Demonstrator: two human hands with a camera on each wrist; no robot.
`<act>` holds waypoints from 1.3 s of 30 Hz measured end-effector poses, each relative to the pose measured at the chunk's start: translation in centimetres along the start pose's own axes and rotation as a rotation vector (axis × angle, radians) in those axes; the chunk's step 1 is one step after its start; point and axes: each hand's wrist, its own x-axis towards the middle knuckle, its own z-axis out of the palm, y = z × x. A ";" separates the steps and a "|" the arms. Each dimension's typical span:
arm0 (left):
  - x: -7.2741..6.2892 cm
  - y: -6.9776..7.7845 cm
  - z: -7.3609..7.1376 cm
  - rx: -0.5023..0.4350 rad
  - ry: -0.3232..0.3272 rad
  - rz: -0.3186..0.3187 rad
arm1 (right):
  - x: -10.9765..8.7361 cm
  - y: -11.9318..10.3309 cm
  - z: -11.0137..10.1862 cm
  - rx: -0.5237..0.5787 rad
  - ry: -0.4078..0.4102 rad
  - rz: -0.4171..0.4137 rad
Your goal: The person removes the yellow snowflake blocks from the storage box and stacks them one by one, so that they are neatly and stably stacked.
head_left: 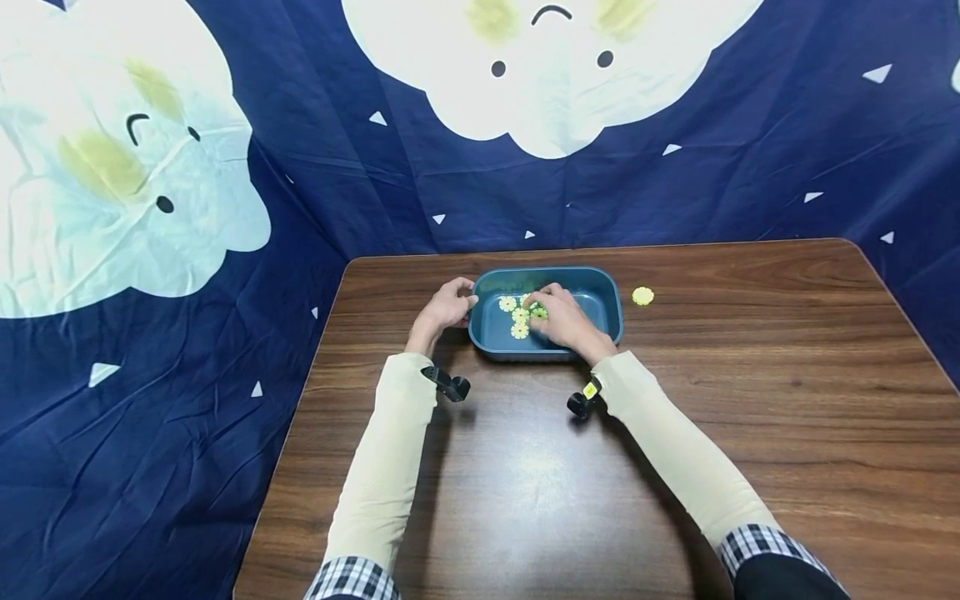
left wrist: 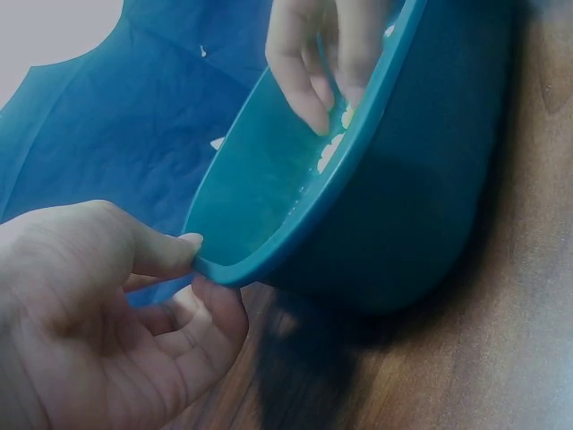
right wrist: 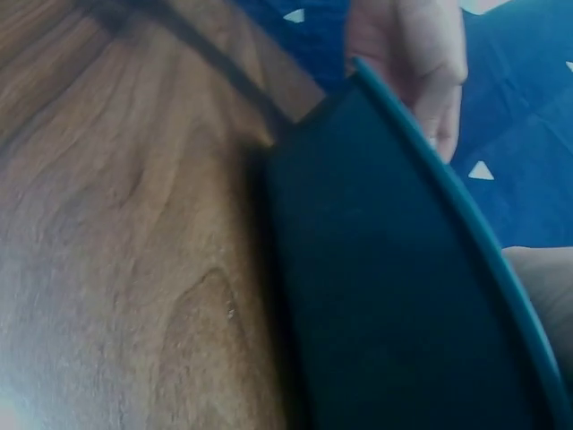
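A dark teal rectangular bin (head_left: 547,354) sits on the table near its back edge. My left hand (head_left: 450,304) pinches the bin's left end, thumb on the rim and fingers below it outside, as the left wrist view shows. My right hand (head_left: 562,317) reaches down inside, fingertips among several pale yellow flower-shaped pieces (head_left: 520,331). A greener flower-shaped piece (head_left: 538,312) shows between its thumb and forefinger; I cannot tell whether they grip it. In the right wrist view the bin's wall (right wrist: 376,269) hides most of that hand.
One more yellow flower-shaped piece (head_left: 642,296) lies on the brown wooden table (head_left: 750,358), right of the bin. Behind the table hangs a dark blue cloth (head_left: 637,200) with white clouds. Each wrist wears a small black camera (head_left: 447,383).
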 end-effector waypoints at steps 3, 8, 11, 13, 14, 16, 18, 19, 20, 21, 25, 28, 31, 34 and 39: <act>0.0 0.0 0.0 -0.008 0.000 -0.001 | 0.2 -0.1 0.3 -0.080 -0.027 -0.055; 0.0 0.0 0.1 -0.013 -0.001 -0.006 | 0.3 -0.1 0.6 -0.184 -0.063 -0.093; -0.1 0.0 0.1 -0.017 -0.001 -0.009 | 0.4 0.0 0.7 -0.204 -0.085 -0.104; -0.1 0.0 0.0 -0.015 0.000 -0.010 | 0.5 0.0 0.8 -0.212 -0.094 -0.114; -0.1 0.0 0.0 -0.011 0.000 -0.010 | 0.5 0.1 0.8 -0.214 -0.096 -0.121; -0.1 0.0 0.0 -0.007 -0.002 -0.012 | 0.6 0.2 0.8 -0.220 -0.099 -0.134; -0.1 0.1 0.0 -0.004 -0.004 -0.011 | 0.6 0.3 0.9 -0.226 -0.104 -0.143; -0.2 0.1 0.0 -0.005 -0.004 -0.010 | 0.6 0.3 0.9 -0.226 -0.107 -0.145; -0.2 0.1 0.0 -0.005 -0.004 -0.009 | 0.6 0.3 0.9 -0.224 -0.107 -0.145; -0.2 0.1 0.0 -0.006 -0.005 -0.008 | 0.6 0.4 0.9 -0.223 -0.107 -0.148; -0.2 0.1 0.0 -0.012 -0.005 -0.005 | 0.7 0.4 1.0 -0.219 -0.112 -0.143; -0.2 0.1 0.0 -0.013 -0.005 -0.006 | 0.7 0.4 1.0 -0.217 -0.113 -0.133; -0.2 0.1 0.0 -0.009 -0.002 -0.007 | 0.8 0.3 1.1 -0.206 -0.096 -0.126; -0.2 0.1 0.0 -0.005 0.003 -0.008 | 0.7 0.3 1.1 -0.194 -0.062 -0.123; -0.2 0.1 0.0 0.000 0.007 -0.011 | 0.5 0.0 0.8 -0.176 -0.038 -0.068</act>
